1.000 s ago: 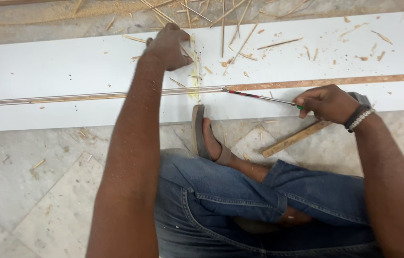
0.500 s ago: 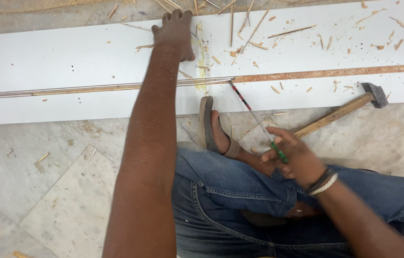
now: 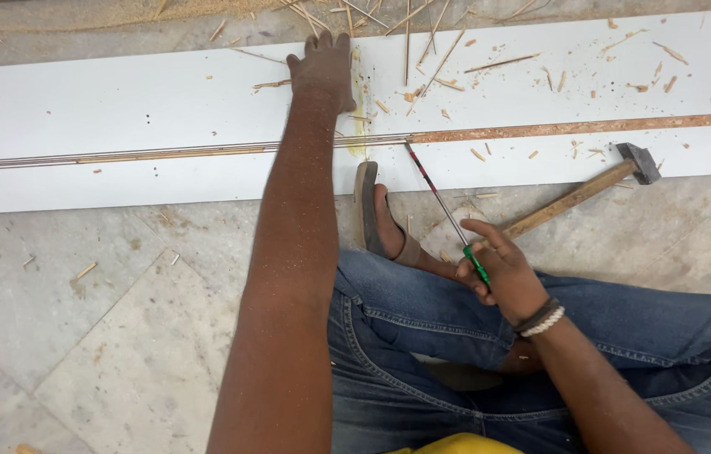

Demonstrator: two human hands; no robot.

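A long white board lies across the stone floor, a brown groove running along it, with wood splinters strewn over its upper part. The left hand presses flat on the board with arm outstretched, fingers together; the right hand pinches a green-handled screwdriver, its tip at the groove. A wooden-handled hammer lies just beside that hand.

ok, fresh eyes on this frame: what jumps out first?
The long white board across the floor, split by a groove and strewn with wood splinters, with the left hand pressed flat on it. Next, the right hand gripping a thin green-handled tool whose tip sits at the groove. A wooden-handled hammer lies just right of it, its head on the board's edge.
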